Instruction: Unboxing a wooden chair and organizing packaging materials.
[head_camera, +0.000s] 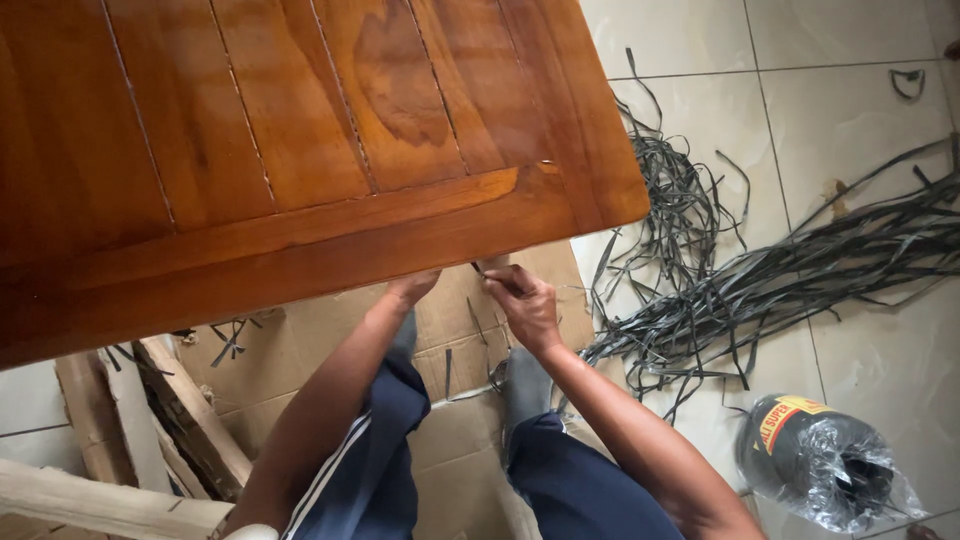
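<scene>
The right hand (524, 305) sits just under the near edge of the wooden worktop (300, 150), fingers curled and pinched together around the end of a thin dark strip (477, 268), which pokes up and to the person's left from the fingertips toward the worktop's underside. The left hand (412, 288) is close beside it, reaching up so that its fingers vanish beneath the board; I cannot tell whether it is closed on anything there. So the strip lies between the two hands, its long axis slanting up toward the wood, and the right hand is the one that has it. Below the hands, flattened cardboard (460, 440) covers the floor under the person's knees, with a few short dark offcuts lying on it. Out to the right, well apart from the hands, a loose tangle of the same dark strips (760, 280) sprawls across the pale tiles, and nearer the right elbow rests a roll of the material in clear wrapping (825, 460). Rough timber pieces (150, 420) lie to the left.
</scene>
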